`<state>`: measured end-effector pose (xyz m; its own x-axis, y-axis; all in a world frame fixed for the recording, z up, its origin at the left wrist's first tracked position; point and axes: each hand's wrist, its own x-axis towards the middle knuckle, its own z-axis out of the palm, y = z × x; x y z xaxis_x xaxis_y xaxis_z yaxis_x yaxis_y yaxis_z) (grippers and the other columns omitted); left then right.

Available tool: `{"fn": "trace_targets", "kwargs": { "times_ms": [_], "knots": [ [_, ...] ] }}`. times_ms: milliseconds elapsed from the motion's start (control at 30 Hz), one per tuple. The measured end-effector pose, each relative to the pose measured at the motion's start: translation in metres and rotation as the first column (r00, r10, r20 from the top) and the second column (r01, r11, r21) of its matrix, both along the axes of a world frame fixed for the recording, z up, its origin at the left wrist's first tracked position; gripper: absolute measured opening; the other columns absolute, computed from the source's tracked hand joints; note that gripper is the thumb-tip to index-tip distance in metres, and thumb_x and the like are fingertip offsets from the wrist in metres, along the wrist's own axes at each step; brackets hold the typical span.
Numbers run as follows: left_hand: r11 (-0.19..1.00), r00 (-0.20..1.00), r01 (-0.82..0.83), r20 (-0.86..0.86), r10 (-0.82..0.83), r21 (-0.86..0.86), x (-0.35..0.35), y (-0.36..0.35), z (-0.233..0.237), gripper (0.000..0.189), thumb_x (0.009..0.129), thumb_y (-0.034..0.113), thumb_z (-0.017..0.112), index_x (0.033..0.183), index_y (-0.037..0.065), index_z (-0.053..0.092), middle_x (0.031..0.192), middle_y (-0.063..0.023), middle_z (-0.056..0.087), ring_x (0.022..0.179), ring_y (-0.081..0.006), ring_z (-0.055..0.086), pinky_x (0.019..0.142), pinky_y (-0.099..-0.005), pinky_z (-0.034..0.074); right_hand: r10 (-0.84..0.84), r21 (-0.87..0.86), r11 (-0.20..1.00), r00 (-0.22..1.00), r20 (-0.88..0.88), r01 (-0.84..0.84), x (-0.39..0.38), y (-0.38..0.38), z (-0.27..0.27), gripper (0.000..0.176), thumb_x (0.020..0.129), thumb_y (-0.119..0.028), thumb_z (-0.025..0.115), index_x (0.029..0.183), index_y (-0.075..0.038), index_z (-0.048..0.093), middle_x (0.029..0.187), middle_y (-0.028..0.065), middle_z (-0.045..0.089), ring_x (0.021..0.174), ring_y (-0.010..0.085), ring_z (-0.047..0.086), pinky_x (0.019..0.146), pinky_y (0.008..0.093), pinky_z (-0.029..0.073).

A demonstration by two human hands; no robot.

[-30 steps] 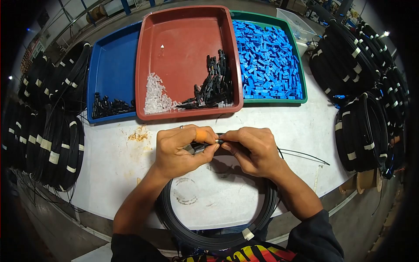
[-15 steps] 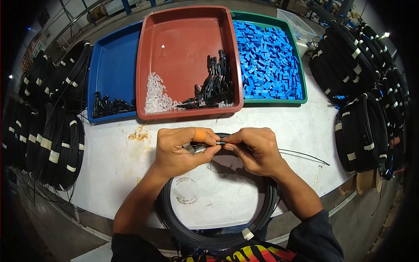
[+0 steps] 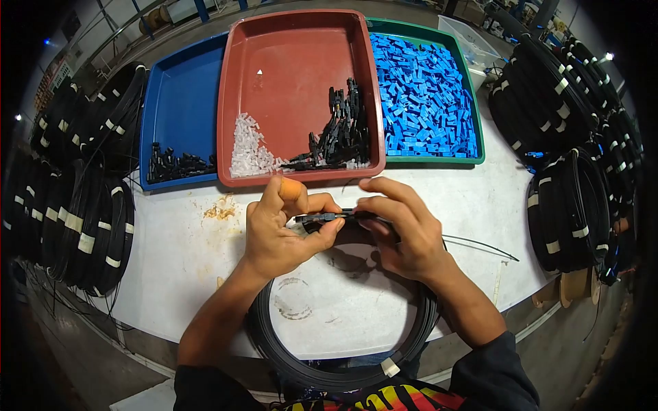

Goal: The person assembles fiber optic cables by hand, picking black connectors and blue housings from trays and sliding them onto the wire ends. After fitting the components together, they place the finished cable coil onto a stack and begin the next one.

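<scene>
In the head view, the left hand (image 3: 274, 233) pinches a black connector (image 3: 314, 219) between thumb and fingers, nearer the person than the red tray (image 3: 295, 65). The right hand's (image 3: 415, 233) fingers, partly spread, are at the connector's right end; whether they grip it, I cannot tell. Nearer still from the red tray lies a cable coil (image 3: 308, 372).

The left hand (image 3: 274, 233) pinches a black connector (image 3: 314, 218) near the right hand (image 3: 415, 236), above a cable coil (image 3: 426, 315).
</scene>
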<state>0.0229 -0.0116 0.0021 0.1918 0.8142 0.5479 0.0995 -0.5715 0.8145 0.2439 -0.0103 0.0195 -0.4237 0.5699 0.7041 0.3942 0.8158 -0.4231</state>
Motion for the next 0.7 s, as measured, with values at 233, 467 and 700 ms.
{"fn": "trace_targets", "kwargs": {
  "times_ms": [233,467,700],
  "knots": [
    [0.996,0.997,0.07,0.045,-0.067,-0.056,0.0017,0.0,-0.0003,0.042,0.08,-0.003,0.083,0.096,0.003,0.045,0.078,-0.0018,0.057,0.091,-0.0183,0.074,0.079,-0.0276,0.058,-0.047,-0.038,0.998,0.997,-0.068,0.044,-0.002,-0.0015,-0.0035,0.031,0.072,0.009,0.081,0.099,-0.001,0.068,0.117,0.0165,0.069,0.099,0.0295,0.072,0.078,0.0356,0.06],
    [0.989,0.997,0.072,0.016,-0.071,-0.129,0.0036,-0.0013,0.0033,0.039,0.08,0.0,0.086,0.096,0.002,0.05,0.084,-0.0063,0.066,0.093,-0.0174,0.074,0.082,-0.0278,0.06,-0.035,0.123,0.992,0.997,0.063,0.027,0.0,0.0,-0.0026,0.04,0.063,0.013,0.074,0.1,0.001,0.065,0.097,0.0139,0.07,0.079,0.0282,0.071,0.065,0.0361,0.058],
    [0.995,0.996,0.073,-0.058,-0.069,0.068,0.0058,-0.0016,0.0076,0.029,0.077,0.004,0.088,0.092,-0.002,0.064,0.088,-0.0107,0.076,0.085,-0.0159,0.076,0.074,-0.0272,0.063,-0.044,0.155,0.987,0.998,0.046,0.036,-0.0002,-0.0006,-0.0058,0.031,0.064,0.001,0.071,0.095,-0.002,0.067,0.09,0.01,0.067,0.065,0.0261,0.065,0.054,0.0371,0.05]
  ]
}}
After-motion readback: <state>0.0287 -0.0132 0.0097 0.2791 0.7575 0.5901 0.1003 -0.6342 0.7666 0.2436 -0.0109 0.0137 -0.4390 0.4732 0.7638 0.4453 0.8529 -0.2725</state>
